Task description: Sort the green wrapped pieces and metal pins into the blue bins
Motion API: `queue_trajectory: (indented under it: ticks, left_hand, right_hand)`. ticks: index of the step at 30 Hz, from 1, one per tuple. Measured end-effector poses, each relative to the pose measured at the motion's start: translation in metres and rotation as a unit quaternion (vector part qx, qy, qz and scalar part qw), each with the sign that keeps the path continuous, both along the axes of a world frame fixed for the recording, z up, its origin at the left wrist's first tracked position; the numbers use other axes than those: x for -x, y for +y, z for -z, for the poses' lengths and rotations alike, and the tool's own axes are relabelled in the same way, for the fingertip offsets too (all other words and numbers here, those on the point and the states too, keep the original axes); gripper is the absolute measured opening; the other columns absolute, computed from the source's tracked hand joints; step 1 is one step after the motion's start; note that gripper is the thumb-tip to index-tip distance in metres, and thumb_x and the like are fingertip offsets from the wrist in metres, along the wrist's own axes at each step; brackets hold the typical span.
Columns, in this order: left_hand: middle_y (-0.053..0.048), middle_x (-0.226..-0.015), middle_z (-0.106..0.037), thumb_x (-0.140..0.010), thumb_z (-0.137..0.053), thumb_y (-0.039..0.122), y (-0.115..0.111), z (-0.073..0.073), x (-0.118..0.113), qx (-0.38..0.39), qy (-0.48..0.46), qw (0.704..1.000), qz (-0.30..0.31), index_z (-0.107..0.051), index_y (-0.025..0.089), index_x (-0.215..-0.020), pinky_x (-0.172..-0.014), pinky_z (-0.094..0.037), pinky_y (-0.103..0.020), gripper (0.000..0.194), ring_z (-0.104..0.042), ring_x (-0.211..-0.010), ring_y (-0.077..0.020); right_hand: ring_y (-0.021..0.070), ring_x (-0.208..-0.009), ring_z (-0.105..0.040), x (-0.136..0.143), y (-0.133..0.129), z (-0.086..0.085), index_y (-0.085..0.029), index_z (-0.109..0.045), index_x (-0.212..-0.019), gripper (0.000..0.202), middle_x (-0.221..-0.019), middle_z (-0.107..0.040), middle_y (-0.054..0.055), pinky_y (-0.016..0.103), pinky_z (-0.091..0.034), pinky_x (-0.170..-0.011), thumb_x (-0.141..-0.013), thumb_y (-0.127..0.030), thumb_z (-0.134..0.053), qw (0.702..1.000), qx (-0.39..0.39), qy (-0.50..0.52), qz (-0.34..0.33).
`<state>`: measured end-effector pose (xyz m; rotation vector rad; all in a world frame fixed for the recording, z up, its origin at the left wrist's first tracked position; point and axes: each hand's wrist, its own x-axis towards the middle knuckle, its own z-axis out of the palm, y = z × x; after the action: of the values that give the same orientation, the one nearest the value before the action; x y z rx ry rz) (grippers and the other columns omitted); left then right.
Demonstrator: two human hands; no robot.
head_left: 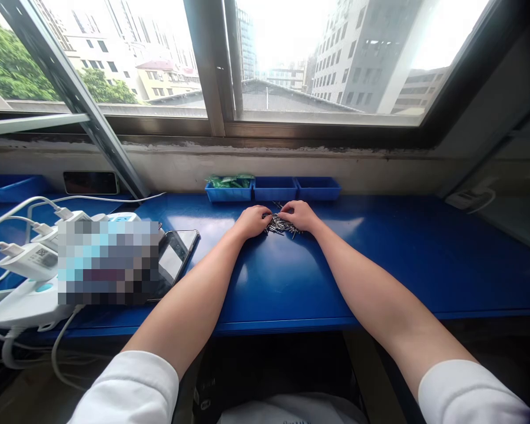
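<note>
A loose pile of small, thin metal pieces (277,225), like pins or screws, lies on the blue tabletop (287,277); their exact kind is too small to tell. At the pile's left edge is my left hand (252,221), fingers curled and thumb pressed in towards the pieces. From the other side my right hand (301,215) reaches in, its thumb and fingertips drawn together in a pinch over the pile. What either hand has between its fingertips is hidden or too small to make out. A few pieces stick out beyond the pile between the two hands.
Behind the pile, a blue bin (229,191) holds green plastic packets, beside a middle bin (275,188) and a right bin (318,188). A phone (179,253) and a power strip (26,303) with chargers and white cables lie left, partly behind a blurred patch. A window is ahead.
</note>
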<state>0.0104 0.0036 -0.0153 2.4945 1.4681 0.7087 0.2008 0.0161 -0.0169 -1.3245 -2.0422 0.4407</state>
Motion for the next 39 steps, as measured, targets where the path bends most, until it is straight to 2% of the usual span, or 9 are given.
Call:
queue_trajectory:
  ticks: [3,8,13,18,21,24,27,33,39]
  left_hand:
    - [-0.004,-0.108,-0.068,-0.084,-0.045,0.034,0.0,0.0,0.0,-0.001,0.0,1.0,-0.001,-0.07,0.021,-0.101,-0.091,-0.046,-0.028,0.033,-0.06,-0.101,-0.0219]
    - [-0.004,-0.108,-0.068,-0.084,-0.045,0.034,0.002,0.001,0.0,-0.005,0.001,1.0,-0.001,-0.07,0.022,-0.1,-0.093,-0.045,-0.028,0.032,-0.06,-0.102,-0.0217]
    - [-0.004,-0.108,-0.067,-0.084,-0.047,0.035,0.004,0.005,0.0,-0.01,-0.007,1.0,0.002,-0.069,0.022,-0.102,-0.093,-0.045,-0.029,0.031,-0.06,-0.103,-0.0225]
    - [-0.008,-0.115,-0.065,-0.083,-0.05,0.035,0.003,0.003,-0.001,-0.045,-0.047,0.998,-0.007,-0.064,0.019,-0.111,-0.095,-0.044,-0.032,0.035,-0.059,-0.107,-0.0231]
    - [-0.007,-0.113,-0.065,-0.084,-0.052,0.033,-0.001,0.0,-0.004,-0.087,-0.099,0.991,0.017,-0.062,0.019,-0.113,-0.093,-0.045,-0.03,0.034,-0.06,-0.105,-0.0206]
    - [-0.005,-0.103,-0.068,-0.083,-0.055,0.031,-0.004,-0.004,-0.007,-0.111,-0.123,0.985,0.054,-0.065,0.02,-0.103,-0.087,-0.047,-0.03,0.026,-0.063,-0.095,-0.019]
    - [-0.004,-0.09,-0.07,-0.082,-0.056,0.031,-0.005,-0.005,-0.008,-0.124,-0.131,0.982,0.06,-0.068,0.019,-0.09,-0.079,-0.048,-0.028,0.019,-0.064,-0.083,-0.0177]
    - [-0.003,-0.086,-0.069,-0.087,-0.051,0.029,-0.004,-0.005,-0.008,-0.134,-0.129,0.979,0.088,-0.068,0.019,-0.089,-0.073,-0.046,-0.025,0.02,-0.063,-0.079,-0.0153]
    - [-0.004,-0.085,-0.069,-0.087,-0.049,0.028,-0.003,-0.006,-0.005,-0.139,-0.114,0.984,0.017,-0.067,0.019,-0.083,-0.075,-0.045,-0.028,0.021,-0.062,-0.08,-0.0168]
  right_hand:
    - [0.015,-0.071,-0.059,-0.003,0.0,-0.002,-0.017,-0.066,-0.075,0.021,-0.076,-0.067,0.003,0.027,-0.045,-0.067,-0.069,-0.037,-0.069,0.997,0.024,0.076,-0.002]
    - [0.0125,-0.061,-0.055,-0.006,-0.002,-0.006,-0.016,-0.059,-0.068,0.031,-0.065,-0.062,0.0,0.025,-0.043,-0.059,-0.061,-0.043,-0.074,0.976,0.073,0.201,-0.05]
    - [0.0143,-0.068,-0.061,-0.002,-0.004,-0.009,-0.018,-0.052,-0.068,0.037,-0.068,-0.066,0.001,0.026,-0.046,-0.065,-0.062,-0.047,-0.073,0.937,0.107,0.318,-0.1]
    - [0.0108,-0.052,-0.052,0.002,-0.002,-0.01,-0.018,-0.059,-0.074,0.037,-0.052,-0.056,-0.003,0.025,-0.041,-0.055,-0.063,-0.051,-0.07,0.941,0.064,0.322,-0.077]
    - [0.0104,-0.049,-0.049,0.005,-0.002,-0.01,-0.017,-0.062,-0.078,0.039,-0.05,-0.054,-0.004,0.025,-0.04,-0.051,-0.061,-0.051,-0.072,0.941,0.065,0.323,-0.076]
    - [0.0119,-0.05,-0.052,0.009,-0.004,-0.011,-0.018,-0.06,-0.079,0.042,-0.051,-0.057,-0.004,0.026,-0.042,-0.051,-0.057,-0.05,-0.076,0.941,0.088,0.318,-0.077]
    - [0.0126,-0.049,-0.053,0.012,-0.006,-0.012,-0.019,-0.056,-0.072,0.042,-0.051,-0.058,-0.003,0.026,-0.042,-0.05,-0.054,-0.05,-0.078,0.942,0.093,0.314,-0.08]
    - [0.0125,-0.049,-0.054,0.015,-0.007,-0.012,-0.019,-0.054,-0.067,0.041,-0.052,-0.059,-0.002,0.025,-0.041,-0.048,-0.054,-0.05,-0.078,0.944,0.088,0.301,-0.101]
    - [0.0125,-0.055,-0.055,0.012,-0.008,-0.014,-0.017,-0.061,-0.071,0.036,-0.059,-0.062,0.0,0.025,-0.044,-0.052,-0.061,-0.05,-0.073,0.95,0.06,0.296,-0.078]
